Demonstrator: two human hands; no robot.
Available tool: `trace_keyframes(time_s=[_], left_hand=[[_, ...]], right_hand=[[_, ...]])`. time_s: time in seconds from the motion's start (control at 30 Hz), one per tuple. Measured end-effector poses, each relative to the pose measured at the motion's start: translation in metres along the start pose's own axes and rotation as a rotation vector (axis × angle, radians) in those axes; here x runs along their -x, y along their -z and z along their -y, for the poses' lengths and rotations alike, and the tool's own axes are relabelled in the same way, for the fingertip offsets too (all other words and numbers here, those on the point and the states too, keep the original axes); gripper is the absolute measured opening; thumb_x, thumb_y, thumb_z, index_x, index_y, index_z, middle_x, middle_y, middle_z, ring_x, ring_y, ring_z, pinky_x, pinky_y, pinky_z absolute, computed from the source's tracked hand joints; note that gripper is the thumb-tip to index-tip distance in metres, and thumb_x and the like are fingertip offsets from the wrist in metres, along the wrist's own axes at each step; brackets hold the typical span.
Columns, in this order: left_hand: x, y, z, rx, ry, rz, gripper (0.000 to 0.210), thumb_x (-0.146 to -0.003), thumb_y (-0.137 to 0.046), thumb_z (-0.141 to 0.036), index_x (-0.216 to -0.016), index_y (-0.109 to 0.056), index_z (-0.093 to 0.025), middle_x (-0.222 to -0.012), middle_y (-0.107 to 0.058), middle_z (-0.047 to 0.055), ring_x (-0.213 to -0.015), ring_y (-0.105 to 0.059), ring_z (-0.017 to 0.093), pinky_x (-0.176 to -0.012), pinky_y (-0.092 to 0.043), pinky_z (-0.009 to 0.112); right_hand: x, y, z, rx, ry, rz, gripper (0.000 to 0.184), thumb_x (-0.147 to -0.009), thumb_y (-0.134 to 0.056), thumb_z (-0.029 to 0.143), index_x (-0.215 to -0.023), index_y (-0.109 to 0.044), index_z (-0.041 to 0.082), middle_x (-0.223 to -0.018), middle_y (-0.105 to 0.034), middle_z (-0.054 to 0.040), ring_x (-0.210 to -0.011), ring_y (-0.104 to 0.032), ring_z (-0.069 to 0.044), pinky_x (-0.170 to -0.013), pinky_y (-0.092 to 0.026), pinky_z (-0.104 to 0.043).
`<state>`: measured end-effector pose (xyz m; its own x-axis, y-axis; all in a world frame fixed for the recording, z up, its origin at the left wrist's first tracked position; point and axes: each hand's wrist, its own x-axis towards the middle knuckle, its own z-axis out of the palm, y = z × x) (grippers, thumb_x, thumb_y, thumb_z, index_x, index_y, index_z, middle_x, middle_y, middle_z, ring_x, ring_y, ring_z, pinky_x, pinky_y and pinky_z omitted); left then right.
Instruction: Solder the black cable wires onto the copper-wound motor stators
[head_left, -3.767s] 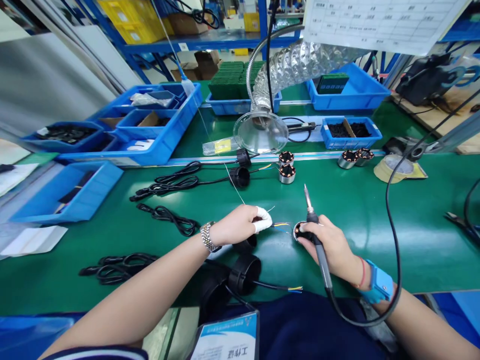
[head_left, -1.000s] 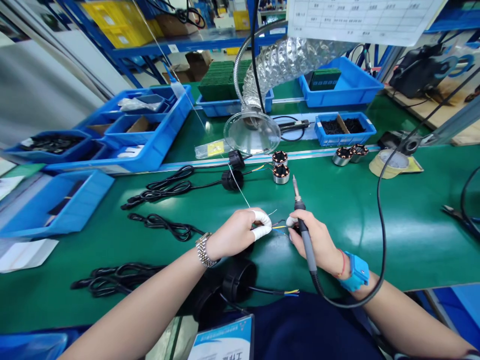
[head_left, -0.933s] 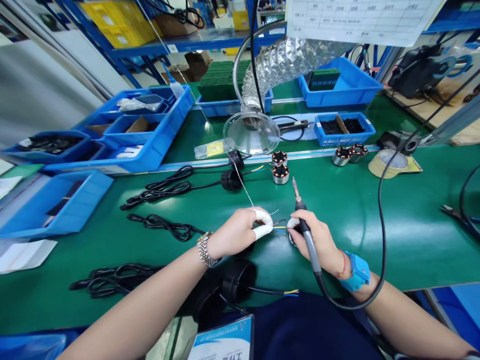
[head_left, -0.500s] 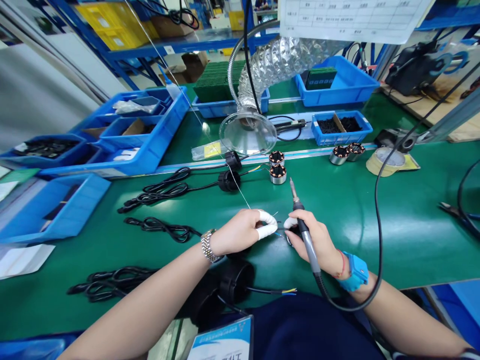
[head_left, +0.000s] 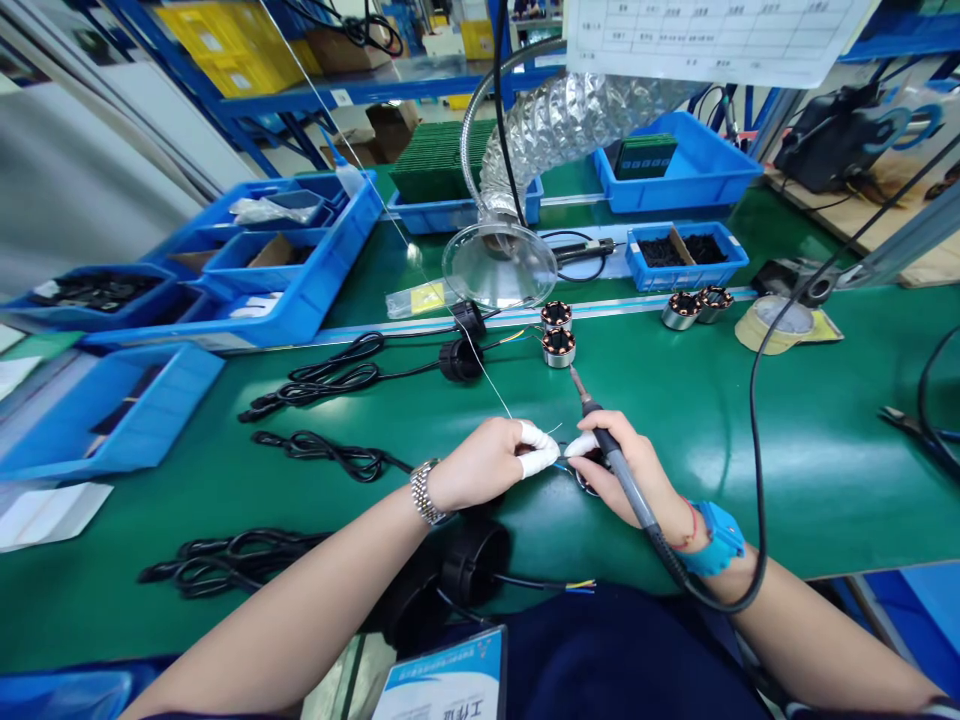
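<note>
My left hand [head_left: 476, 468], with white covers on its thumb and finger, is closed in a pinch on a thin solder wire [head_left: 491, 385]. The wire slants down from the upper left. My right hand [head_left: 645, 470] keeps a soldering iron [head_left: 628, 482] across its palm, tip pointing up and away. Its thumb and covered finger also pinch close to my left fingertips, at a small dark lead. A blue wire end shows just below. Under my right fingers sits a round metal-rimmed coil [head_left: 586, 484], mostly hidden.
Two copper-wound stators [head_left: 559, 348] stand beyond the iron, beside black caps [head_left: 460, 360] with coiled cables. A clear fume hood [head_left: 499, 268] hangs above them. Blue bins [head_left: 307, 290] line the left. Another black cap [head_left: 476, 562] lies near my body. Pliers [head_left: 904, 420] lie right.
My right fingertips have come closer to my left ones. The soldering iron's tip has swung a little left and down. My left hand keeps its pinch.
</note>
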<state>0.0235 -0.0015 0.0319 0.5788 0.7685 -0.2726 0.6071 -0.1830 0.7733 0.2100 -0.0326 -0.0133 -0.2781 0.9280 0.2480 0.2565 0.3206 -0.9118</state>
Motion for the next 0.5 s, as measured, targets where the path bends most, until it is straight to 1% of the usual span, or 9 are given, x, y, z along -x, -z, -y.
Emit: trace_keyframes(time_s=[0.13, 0.3, 0.5], left_hand=[[0.0006, 0.0004, -0.0002, 0.024, -0.002, -0.006, 0.02, -0.078, -0.049, -0.027, -0.072, -0.062, -0.013, -0.071, -0.056, 0.0, -0.066, -0.048, 0.012, -0.06, -0.037, 0.019], [0.0013, 0.0008, -0.0031, 0.045, -0.003, -0.014, 0.02, -0.078, -0.05, -0.026, -0.074, -0.064, -0.013, -0.073, -0.059, 0.002, -0.068, -0.051, 0.013, -0.06, -0.04, 0.019], [0.0012, 0.0002, -0.001, 0.049, -0.005, -0.02, 0.019, -0.078, -0.051, -0.026, -0.078, -0.065, -0.013, -0.077, -0.062, 0.003, -0.071, -0.053, 0.014, -0.062, -0.041, 0.02]], right_hand=[[-0.0007, 0.0009, 0.0002, -0.003, -0.001, -0.01, 0.031, -0.074, -0.057, 0.017, -0.102, -0.043, 0.023, -0.077, -0.064, 0.0012, -0.064, -0.06, -0.01, -0.062, -0.048, -0.021], [-0.0007, 0.0008, -0.0008, 0.003, -0.004, -0.033, 0.032, -0.073, -0.058, 0.016, -0.101, -0.044, 0.023, -0.076, -0.065, 0.001, -0.064, -0.061, -0.011, -0.063, -0.049, -0.022], [0.0003, 0.0019, -0.0019, 0.021, 0.01, -0.036, 0.032, -0.073, -0.058, 0.016, -0.101, -0.044, 0.023, -0.075, -0.064, 0.0023, -0.064, -0.061, -0.009, -0.063, -0.048, -0.02]])
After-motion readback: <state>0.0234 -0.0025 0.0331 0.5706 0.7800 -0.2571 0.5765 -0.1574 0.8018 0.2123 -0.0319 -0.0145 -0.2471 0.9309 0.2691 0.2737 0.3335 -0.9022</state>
